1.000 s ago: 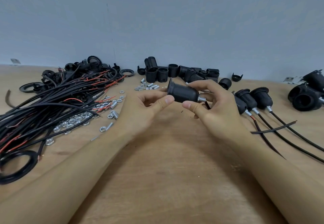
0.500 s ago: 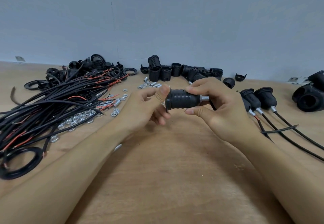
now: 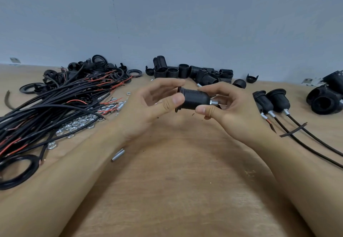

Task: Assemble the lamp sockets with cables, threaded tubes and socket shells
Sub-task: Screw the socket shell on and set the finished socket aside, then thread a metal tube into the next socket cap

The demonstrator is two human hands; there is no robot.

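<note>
Item: socket [image 3: 194,99], black ribbed plastic shell with a flange at its left end and a short metal tube [image 3: 214,102] at its right end. Location: held in the air above the wooden table [image 3: 176,181], between both hands, axis lying roughly level.

Left hand [image 3: 154,105]: thumb pressed on the ribbed body near the flange, fingers curled behind the flange end; they pinch the socket. Right hand [image 3: 228,106]: thumb under the tube end, fingers curled over the top, clamped on the narrow end.

Handling, by judgement: light, rigid, hollow. The ribs give a good grip; the smooth metal tube is the slippery part. Plastic threads could cross or crack if forced, so turn it gently. Best hold: ribbed barrel in one hand, tube end or cap in the other, as here.

Containers: none in view. All stock lies loose on the table.
- Cables [image 3: 55,106], black with red ends, in a tangled heap at left, rings and caps mixed in at the far side.
- Nuts [image 3: 78,124], silver, scattered by the cable heap.
- One spare tube [image 3: 118,154] beside the left forearm; more near the cable ends.
- Shells [image 3: 193,72], black ribbed, grouped along the wall at centre.
- Finished sockets [image 3: 271,103] with cables attached, in a row at right, just beside the right hand.
- More black parts [image 3: 324,99] at far right; kind unclear.
</note>
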